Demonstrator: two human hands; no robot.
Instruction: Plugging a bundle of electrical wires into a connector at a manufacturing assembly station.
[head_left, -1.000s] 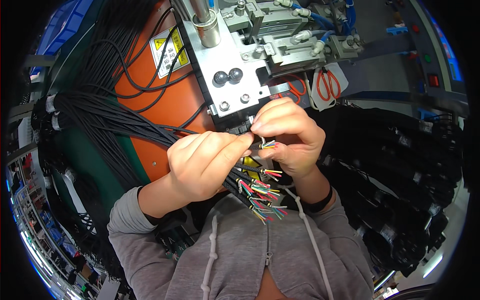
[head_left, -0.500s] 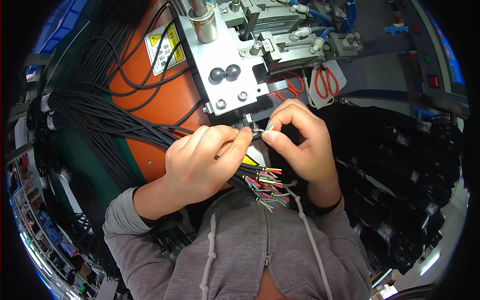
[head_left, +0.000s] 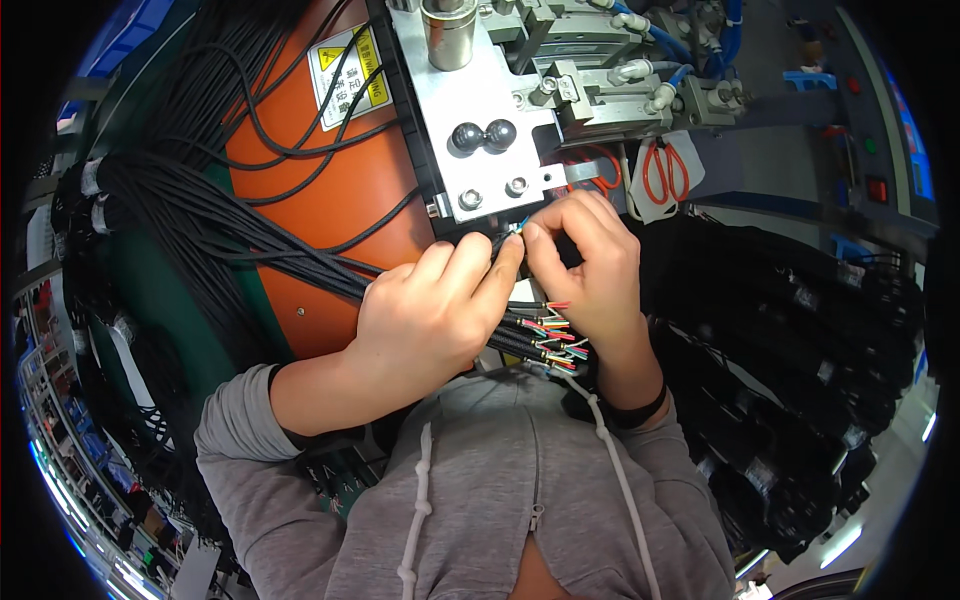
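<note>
My left hand [head_left: 430,305] is closed on the end of a black cable, its fingertips just below the front edge of a metal machine head [head_left: 470,120]. Close by on the right, my right hand [head_left: 588,255] pinches the thin coloured wires [head_left: 521,227] that come out of that cable end. The fingertips of both hands almost meet, and they hide most of the cable tip. Under my left hand lies a bunch of black cables with stripped coloured wire ends [head_left: 550,340], pointing right.
A thick bundle of black cables [head_left: 230,220] runs across an orange plate [head_left: 330,230] at the left. Red-handled tools [head_left: 665,175] lie behind my right hand. More black cable bundles [head_left: 770,370] hang at the right. Pneumatic cylinders with blue hoses [head_left: 640,75] stand at the back.
Both hands have moved slightly away from me, bringing the cable end closer under the machine head. The view has shifted a little, so the machine appears further right and higher.
</note>
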